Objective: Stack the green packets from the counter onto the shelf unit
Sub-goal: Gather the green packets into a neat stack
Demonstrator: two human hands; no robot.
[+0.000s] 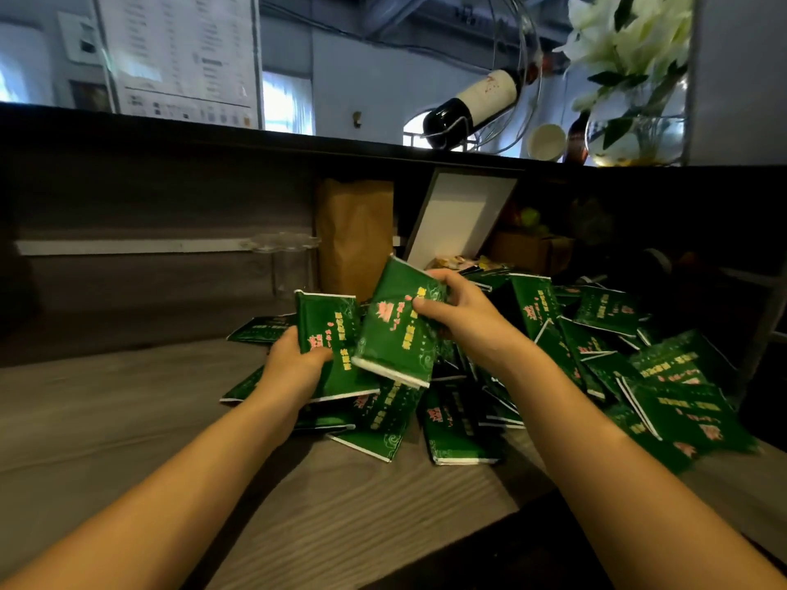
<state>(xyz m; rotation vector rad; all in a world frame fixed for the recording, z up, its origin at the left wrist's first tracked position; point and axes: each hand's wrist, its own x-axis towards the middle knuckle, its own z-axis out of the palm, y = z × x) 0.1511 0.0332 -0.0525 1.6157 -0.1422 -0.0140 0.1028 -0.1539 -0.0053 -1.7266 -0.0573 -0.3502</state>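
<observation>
Dozens of green packets (pixel 596 355) lie in a loose heap on the grey wood-grain table (pixel 106 419). They spread forward and to the right of a brown paper bag (pixel 355 236) that stands against the dark back panel. Just right of the bag a white board (pixel 462 215) leans backward. Just left of the bag stands a clear glass item (pixel 281 253), too blurred to identify. Above the bag, on the ledge, a wine bottle (pixel 472 106) lies tilted in a wire holder. A paper cup (pixel 546 141) and a vase of white flowers (pixel 634 125) stand further right.

In front of the bag, both hands hold packets raised over the heap. The left hand (pixel 294 364) has its grip clamped on an upright packet (pixel 328 330) at the lower left edge, thumb across the face. The right hand (pixel 464 313) has its grip clamped on a tilted packet (pixel 396 330) at the upper right edge, thumb on the front and fingers curled behind. This one overlaps the upright packet's right side.

The packets carry yellow characters and a pink emblem, too blurred to read. A printed sheet (pixel 179 53) hangs above and left of the bag, equally illegible.
</observation>
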